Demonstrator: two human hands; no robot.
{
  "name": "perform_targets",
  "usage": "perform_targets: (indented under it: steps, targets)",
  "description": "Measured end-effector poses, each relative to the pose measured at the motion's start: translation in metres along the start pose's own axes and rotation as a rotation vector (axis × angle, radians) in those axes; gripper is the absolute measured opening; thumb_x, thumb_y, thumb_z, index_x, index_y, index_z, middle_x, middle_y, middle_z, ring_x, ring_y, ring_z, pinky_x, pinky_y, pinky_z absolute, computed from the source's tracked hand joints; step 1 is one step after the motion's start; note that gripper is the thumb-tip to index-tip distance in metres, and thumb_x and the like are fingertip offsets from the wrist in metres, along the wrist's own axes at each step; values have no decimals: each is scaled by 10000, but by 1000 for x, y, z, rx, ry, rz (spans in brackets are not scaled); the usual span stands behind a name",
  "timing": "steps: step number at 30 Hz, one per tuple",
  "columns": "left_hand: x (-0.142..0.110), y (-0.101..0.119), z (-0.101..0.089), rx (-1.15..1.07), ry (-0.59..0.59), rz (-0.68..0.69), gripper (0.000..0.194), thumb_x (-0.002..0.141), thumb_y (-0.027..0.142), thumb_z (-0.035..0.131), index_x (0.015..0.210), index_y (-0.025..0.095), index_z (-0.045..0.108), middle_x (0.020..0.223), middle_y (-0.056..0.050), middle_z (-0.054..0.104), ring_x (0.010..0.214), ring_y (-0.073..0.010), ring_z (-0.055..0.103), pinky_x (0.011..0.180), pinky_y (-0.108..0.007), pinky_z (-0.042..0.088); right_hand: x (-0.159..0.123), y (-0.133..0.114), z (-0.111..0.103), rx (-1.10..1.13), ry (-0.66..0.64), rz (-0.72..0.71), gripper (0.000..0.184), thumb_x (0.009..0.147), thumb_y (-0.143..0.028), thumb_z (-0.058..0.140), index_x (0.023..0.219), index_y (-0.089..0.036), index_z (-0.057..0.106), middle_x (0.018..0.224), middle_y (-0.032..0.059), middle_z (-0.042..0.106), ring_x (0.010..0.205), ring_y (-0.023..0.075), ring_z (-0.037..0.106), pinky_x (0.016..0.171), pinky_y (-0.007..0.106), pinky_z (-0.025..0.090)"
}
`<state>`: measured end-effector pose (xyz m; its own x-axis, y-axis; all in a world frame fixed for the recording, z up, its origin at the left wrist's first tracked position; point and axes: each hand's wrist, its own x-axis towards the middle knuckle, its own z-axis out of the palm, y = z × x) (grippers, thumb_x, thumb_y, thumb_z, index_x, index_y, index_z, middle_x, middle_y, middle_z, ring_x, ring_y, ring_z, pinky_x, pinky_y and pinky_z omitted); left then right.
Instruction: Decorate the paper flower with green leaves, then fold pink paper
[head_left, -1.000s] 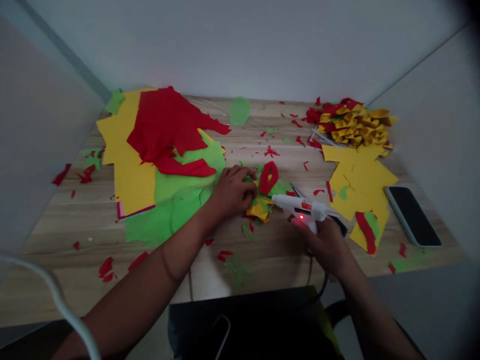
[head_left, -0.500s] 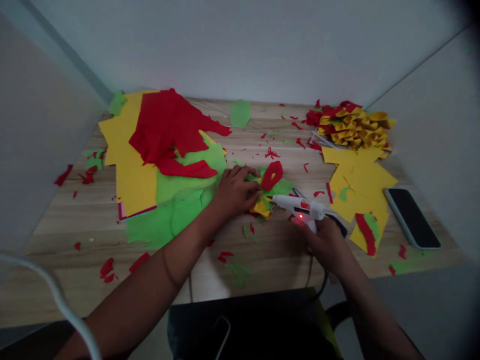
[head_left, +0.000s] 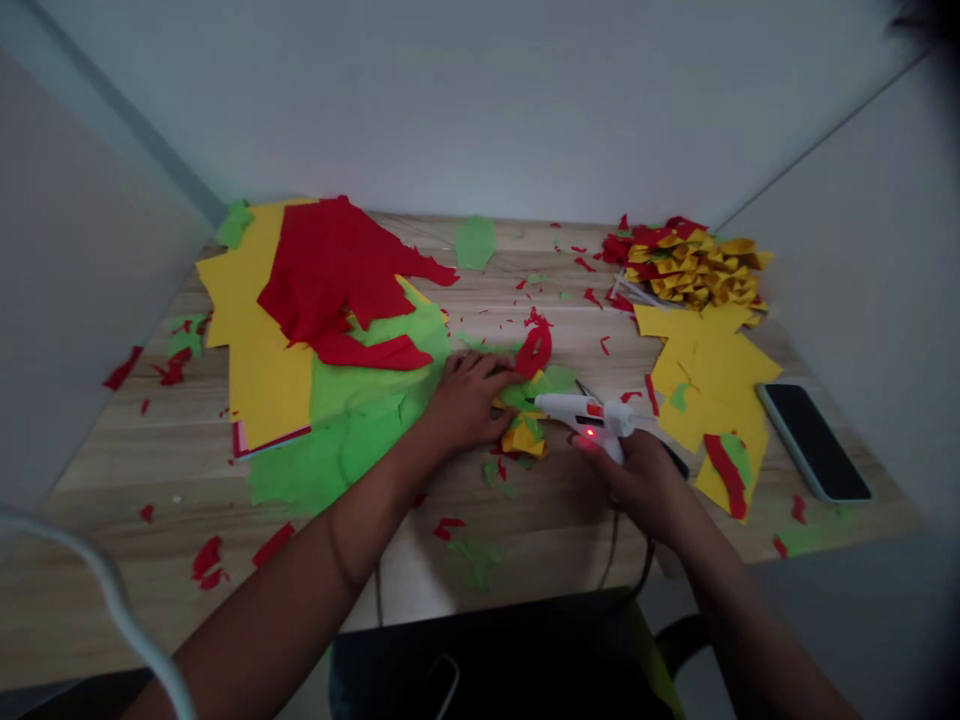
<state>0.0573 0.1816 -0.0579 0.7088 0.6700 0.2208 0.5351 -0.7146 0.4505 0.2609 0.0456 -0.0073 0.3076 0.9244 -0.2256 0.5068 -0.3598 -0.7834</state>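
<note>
My right hand (head_left: 649, 480) is wrapped round a white glue gun (head_left: 576, 406) with a glowing red light, its nozzle pointing left. The nozzle tip is at a green paper piece (head_left: 517, 397) by my left fingers; whether it touches cannot be made out. My left hand (head_left: 472, 395) pinches this green piece between thumb and fingers, low over the table. Just below lies a folded yellow paper piece (head_left: 523, 438). A red paper loop (head_left: 535, 350) sits behind my left fingertips. Part of the green paper is hidden under my left hand.
Large red (head_left: 337, 265), yellow (head_left: 270, 385) and green paper sheets (head_left: 330, 460) lie left. At the back right is a pile of folded yellow paper (head_left: 705, 265), with yellow sheets (head_left: 712, 360) before it. A phone (head_left: 814, 440) lies far right. A white cable (head_left: 112, 590) crosses the lower left.
The glue gun's nozzle has come left, nearer my left fingers and the green paper. My left hand stays about the paper. The whole view has shifted slightly.
</note>
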Motion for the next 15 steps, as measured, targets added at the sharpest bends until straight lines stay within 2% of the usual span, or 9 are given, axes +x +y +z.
perform_targets:
  steps: [5,10,15]
  targets:
    - [0,0,-1,-14,-7,-14,471,788,345,697,1249,257,662,1306,-67,621,1206,-287,515,1057,-478,354,13,-10,2,72,-24,-24,212,709,-402,760,627,-254,632,454,18,586,579,265,641,489,308,420]
    - [0,0,1,-10,10,-15,454,799,376,704,1235,253,673,1290,-70,628,1197,-294,520,1047,-486,357,19,-12,2,-150,-71,-72,357,812,-492,644,566,-248,558,436,27,554,527,235,608,472,300,376]
    - [0,1,0,-3,-12,-39,413,833,364,675,1230,249,673,1319,-75,622,1213,-295,521,1039,-490,362,19,-14,0,-242,-73,-19,445,839,-576,574,562,-231,525,412,12,520,418,175,518,429,284,314]
